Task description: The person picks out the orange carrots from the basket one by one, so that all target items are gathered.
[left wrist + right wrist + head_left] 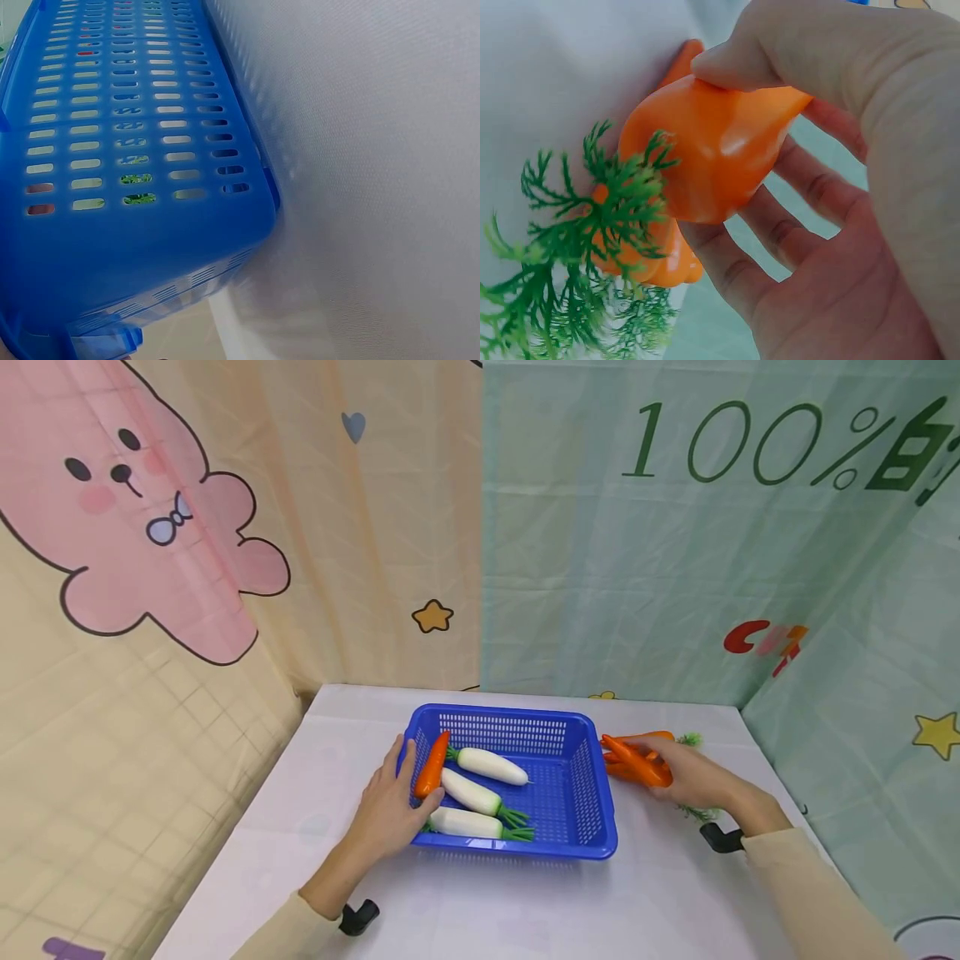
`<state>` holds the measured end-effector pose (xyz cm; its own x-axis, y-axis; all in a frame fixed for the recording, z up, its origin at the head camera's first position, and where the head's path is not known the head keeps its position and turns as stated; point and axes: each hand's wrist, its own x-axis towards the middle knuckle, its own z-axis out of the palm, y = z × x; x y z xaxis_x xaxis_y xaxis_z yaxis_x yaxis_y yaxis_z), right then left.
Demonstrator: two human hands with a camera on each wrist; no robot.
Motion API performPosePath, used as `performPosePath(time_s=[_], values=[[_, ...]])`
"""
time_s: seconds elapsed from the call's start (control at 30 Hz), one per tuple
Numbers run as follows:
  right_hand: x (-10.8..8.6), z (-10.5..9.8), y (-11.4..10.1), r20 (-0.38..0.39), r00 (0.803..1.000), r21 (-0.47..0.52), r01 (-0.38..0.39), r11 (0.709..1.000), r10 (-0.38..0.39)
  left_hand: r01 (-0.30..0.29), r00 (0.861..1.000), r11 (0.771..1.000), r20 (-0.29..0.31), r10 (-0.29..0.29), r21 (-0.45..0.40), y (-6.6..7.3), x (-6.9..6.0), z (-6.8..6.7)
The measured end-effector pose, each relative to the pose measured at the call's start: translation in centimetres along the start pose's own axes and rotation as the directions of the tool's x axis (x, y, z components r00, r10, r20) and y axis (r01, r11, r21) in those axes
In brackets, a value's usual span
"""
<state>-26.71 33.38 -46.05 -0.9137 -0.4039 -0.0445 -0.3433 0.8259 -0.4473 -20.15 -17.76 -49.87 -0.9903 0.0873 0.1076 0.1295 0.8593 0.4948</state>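
Note:
A blue plastic basket (600,810) stands on the table, with three white radishes (491,766) and one orange carrot (432,770) inside. My left hand (386,810) holds the basket's left rim, its thumb reaching over the inner side near the carrot. In the left wrist view the basket's slotted wall (135,232) fills much of the picture and hides most of that hand. To the right of the basket, my right hand (693,774) grips a carrot (705,150) between thumb and fingers. Other carrots (679,262) with green leafy tops (577,232) lie beneath and behind it.
A white-covered table (315,827) carries everything. Printed cloth curtains (600,568) rise behind the table and at both sides. A black wrist mount (358,918) sits at the left wrist, another (722,838) at the right.

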Motion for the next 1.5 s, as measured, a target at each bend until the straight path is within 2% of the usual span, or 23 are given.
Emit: performPosePath(time_s=[0.13,0.73,0.93,1.0,1.3,1.5], values=[[-0.1,0.6,0.7,0.015,0.999,-0.018,-0.032,0.999,0.032,0.004,1.000,1.000,0.002,-0.004,0.001,0.0,0.0,-0.1],[-1.2,2.2,2.5,0.022,1.000,-0.112,0.012,0.994,-0.009,0.015,1.000,1.000,0.009,-0.015,-0.005,0.1,-0.3,0.2],[-1.9,2.4,2.5,0.019,0.999,-0.106,-0.045,0.993,0.047,0.006,1.000,1.000,0.004,-0.006,0.002,0.2,-0.2,0.0],[-2.1,2.5,2.6,0.008,0.998,-0.110,-0.058,0.992,0.060,0.008,1.000,1.000,0.004,-0.008,0.002,0.1,-0.2,0.1],[-2.8,3.3,3.6,-0.093,0.995,-0.147,0.013,0.989,-0.027,0.004,1.000,1.000,-0.004,-0.004,0.002,0.1,0.0,0.0],[-3.1,3.4,3.8,-0.113,0.993,-0.150,0.002,0.989,-0.019,0.002,1.000,1.000,-0.003,-0.002,0.003,0.2,0.0,-0.2]])
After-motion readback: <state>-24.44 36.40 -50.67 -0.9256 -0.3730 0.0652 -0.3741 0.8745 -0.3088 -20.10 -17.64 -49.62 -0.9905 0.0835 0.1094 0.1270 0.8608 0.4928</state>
